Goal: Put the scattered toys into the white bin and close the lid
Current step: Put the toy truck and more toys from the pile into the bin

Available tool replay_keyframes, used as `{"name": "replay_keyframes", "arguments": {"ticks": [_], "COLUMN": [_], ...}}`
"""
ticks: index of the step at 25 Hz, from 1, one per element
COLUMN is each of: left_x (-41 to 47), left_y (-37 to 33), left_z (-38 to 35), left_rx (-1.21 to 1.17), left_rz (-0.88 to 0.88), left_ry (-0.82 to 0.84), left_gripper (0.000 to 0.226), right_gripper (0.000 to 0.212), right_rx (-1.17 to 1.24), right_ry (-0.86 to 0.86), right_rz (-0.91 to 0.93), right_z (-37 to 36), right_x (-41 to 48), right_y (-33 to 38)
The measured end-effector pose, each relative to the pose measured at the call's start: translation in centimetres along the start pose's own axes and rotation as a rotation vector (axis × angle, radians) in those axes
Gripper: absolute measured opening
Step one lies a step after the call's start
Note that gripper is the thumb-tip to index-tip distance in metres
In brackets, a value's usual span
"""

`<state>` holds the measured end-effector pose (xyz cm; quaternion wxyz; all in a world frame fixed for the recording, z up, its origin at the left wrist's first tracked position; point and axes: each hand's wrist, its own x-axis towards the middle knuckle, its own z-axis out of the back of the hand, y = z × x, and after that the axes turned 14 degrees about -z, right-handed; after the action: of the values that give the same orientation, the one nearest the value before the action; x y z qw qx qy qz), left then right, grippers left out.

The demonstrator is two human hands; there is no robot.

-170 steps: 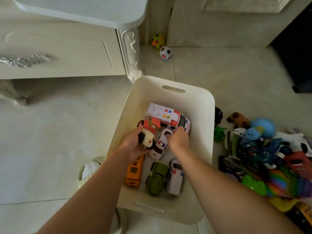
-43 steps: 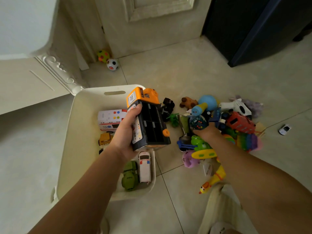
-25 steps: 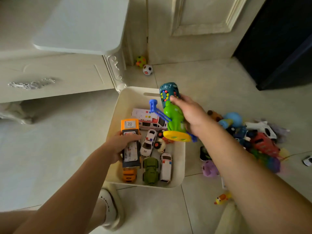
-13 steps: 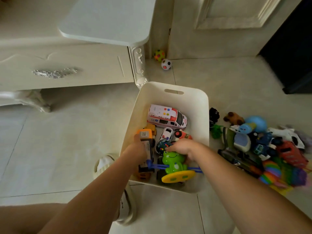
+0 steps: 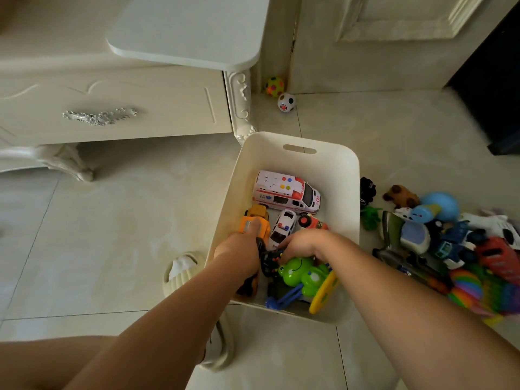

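Note:
The white bin [image 5: 334, 175] stands open on the tiled floor with several toy vehicles inside, among them a white ambulance [image 5: 287, 191] and a white police car [image 5: 282, 229]. My left hand [image 5: 242, 250] is inside the bin at its left wall, gripping an orange and black truck [image 5: 254, 225]. My right hand [image 5: 305, 244] is beside it, fingers curled over a dark round button toy [image 5: 270, 261]. A green frog toy [image 5: 302, 274] with blue and yellow parts lies tipped on its side at the bin's near end. A pile of scattered toys [image 5: 450, 243] covers the floor right of the bin.
A cream cabinet [image 5: 112, 108] with a white rounded panel [image 5: 191, 29] on top stands at the back left. Two small balls [image 5: 281, 94] lie by the wall behind the bin. My slippered foot [image 5: 183, 273] is left of the bin. Dark furniture [image 5: 492, 80] fills the far right.
Both hands have sunk lower into the bin. The frog toy has tipped onto its side at the near end, and my right hand has moved off it onto the dark round toy.

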<state>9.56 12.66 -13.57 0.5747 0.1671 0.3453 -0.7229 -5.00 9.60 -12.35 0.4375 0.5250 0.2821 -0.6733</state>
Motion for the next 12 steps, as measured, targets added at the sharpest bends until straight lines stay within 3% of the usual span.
{"name": "replay_keyframes", "arguments": {"ticks": [4, 6, 8, 12], "left_x": [-0.1, -0.1, -0.2, -0.2], "left_y": [0.5, 0.5, 0.2, -0.8], "left_z": [-0.2, -0.3, -0.3, 0.1], "left_rx": [0.188, 0.192, 0.186, 0.168], "left_rz": [0.042, 0.059, 0.054, -0.07], "left_ry": [0.034, 0.021, -0.031, -0.249], "left_gripper": [0.098, 0.095, 0.085, 0.054], "right_gripper": [0.046, 0.045, 0.036, 0.043], "right_rx": [-0.165, -0.138, 0.076, 0.049], "right_ry": [0.122, 0.047, -0.102, -0.281], "right_rz": [0.077, 0.127, 0.142, -0.036], "right_z": [-1.1, -2.6, -3.1, -1.3], "right_x": [-0.6, 0.0, 1.4, 3.5], "right_y": [0.7, 0.6, 0.3, -0.5]}}
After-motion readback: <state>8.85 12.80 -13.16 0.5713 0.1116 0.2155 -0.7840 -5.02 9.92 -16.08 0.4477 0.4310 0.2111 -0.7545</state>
